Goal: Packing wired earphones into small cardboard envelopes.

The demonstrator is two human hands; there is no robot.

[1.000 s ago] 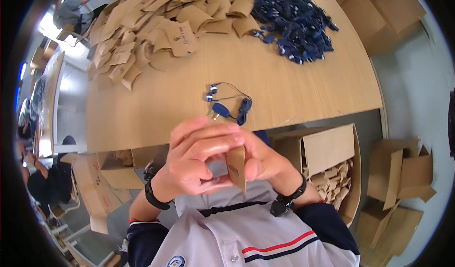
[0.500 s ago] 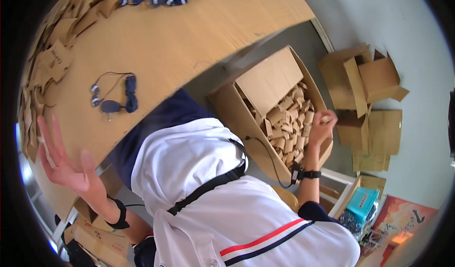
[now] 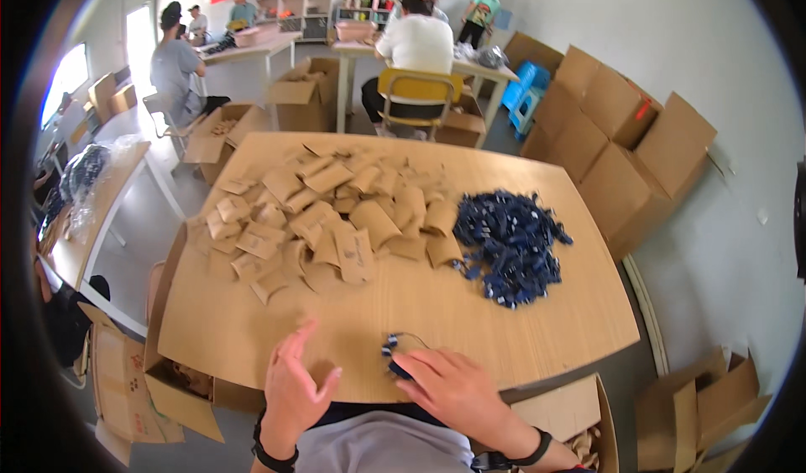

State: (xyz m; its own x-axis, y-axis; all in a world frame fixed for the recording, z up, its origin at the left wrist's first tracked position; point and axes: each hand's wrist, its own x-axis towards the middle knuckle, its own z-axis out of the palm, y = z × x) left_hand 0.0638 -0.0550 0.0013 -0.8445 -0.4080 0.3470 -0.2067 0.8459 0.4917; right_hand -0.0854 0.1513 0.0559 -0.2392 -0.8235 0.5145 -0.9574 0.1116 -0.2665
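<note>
My left hand [image 3: 295,381] is held over the table's near edge, fingers stretched up and thumb apart, holding nothing. To its right, my right hand [image 3: 453,389] reaches over a small bundled dark blue cord [image 3: 395,351] on the tabletop. Its fingers are bent down onto the bundle and hide most of it; a thin loop and pale-tagged ends stick out. Beyond my hands lies a heap of flat brown cardboard pillow boxes [image 3: 336,213]. On the right is a pile of similar dark blue corded pieces [image 3: 512,246].
The wooden table [image 3: 520,339] has a carton [image 3: 600,406] of folded boxes at its near right and another carton [image 3: 180,397] at its left. Large cartons [image 3: 621,137] line the right wall. People [image 3: 416,41] sit and stand at tables farther back.
The view has swung up from my lap to the whole table. My right hand has come from the carton at my right onto the cord bundle. My left hand remains open.
</note>
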